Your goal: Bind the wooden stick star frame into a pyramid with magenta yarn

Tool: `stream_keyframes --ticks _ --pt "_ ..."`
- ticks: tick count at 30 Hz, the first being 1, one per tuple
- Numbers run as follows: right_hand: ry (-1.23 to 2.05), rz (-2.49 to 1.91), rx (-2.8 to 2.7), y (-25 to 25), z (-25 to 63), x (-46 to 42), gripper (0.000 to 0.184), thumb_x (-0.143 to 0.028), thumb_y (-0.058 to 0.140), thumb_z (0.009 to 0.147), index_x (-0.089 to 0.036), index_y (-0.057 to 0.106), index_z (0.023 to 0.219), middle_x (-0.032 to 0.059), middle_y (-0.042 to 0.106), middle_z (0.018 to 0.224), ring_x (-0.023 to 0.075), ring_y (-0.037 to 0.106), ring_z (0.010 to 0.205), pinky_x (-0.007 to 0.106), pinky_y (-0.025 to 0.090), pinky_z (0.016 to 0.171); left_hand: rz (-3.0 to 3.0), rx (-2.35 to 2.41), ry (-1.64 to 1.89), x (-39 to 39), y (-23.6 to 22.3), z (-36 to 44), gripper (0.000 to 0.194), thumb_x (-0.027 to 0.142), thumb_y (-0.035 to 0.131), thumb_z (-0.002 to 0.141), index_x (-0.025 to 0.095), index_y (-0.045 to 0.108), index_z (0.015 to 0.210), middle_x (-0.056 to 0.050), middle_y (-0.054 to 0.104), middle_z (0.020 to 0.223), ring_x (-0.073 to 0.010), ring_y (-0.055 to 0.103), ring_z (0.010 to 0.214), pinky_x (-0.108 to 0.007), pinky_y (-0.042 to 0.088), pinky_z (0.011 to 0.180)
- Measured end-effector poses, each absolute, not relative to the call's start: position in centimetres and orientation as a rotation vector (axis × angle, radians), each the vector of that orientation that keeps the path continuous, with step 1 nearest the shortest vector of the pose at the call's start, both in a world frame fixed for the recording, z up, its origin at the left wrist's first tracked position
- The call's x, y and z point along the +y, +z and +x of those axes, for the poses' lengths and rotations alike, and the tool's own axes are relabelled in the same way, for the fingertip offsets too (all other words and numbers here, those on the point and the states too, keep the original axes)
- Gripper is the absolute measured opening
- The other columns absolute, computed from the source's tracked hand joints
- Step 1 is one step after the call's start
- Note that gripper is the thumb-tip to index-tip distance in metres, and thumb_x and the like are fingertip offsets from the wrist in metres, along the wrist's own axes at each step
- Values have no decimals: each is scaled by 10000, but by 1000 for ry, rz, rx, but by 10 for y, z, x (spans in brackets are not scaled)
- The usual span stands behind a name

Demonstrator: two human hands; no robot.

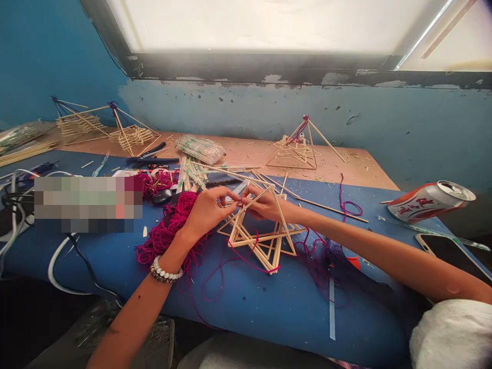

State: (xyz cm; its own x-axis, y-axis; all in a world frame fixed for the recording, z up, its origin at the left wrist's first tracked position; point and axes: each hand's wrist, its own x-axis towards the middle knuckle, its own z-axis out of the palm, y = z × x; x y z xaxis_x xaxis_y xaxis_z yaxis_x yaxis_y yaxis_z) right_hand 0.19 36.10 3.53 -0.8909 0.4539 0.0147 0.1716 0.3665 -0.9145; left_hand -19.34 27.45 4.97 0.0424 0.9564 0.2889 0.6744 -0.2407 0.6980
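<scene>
My left hand [209, 209] and my right hand [264, 204] meet fingertip to fingertip, both closed in a pinch. A small bit of magenta yarn shows dark between them, partly hidden by the fingers. Around and in front of my right hand stands a star-like frame of wooden sticks [269, 241], resting on the blue table cover [277, 312]. Strands of magenta yarn [253, 266] hang from its corners and trail over the cover. A large tangled heap of magenta yarn [169, 238] lies just left of my left hand.
Finished-looking stick pyramids [305, 146] stand along the wall. Behind my hands lie a bag of sticks [202, 148], loose sticks and black-handled pliers [154, 160]. At the right are a tilted drink can [423, 201] and a phone [453, 256]; white cables [54, 261] run at the left.
</scene>
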Motion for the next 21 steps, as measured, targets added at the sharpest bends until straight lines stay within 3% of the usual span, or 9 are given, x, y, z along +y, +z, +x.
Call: stream_keyframes --ticks 9,21 --pt "1446 -581 -2411 36 2 362 269 -468 426 1030 -205 458 987 -63 466 612 87 407 543 217 310 528 1816 1497 1042 277 46 -191 200 293 703 826 187 571 933 19 681 822 -76 463 584 -203 389 547" --pt "1667 -569 -2366 26 2 368 385 -586 390 1012 -206 443 980 -74 431 612 74 363 510 204 279 464 2078 1520 1048 277 50 -193 90 275 725 840 199 742 885 -2 716 839 -137 583 772 -253 440 705"
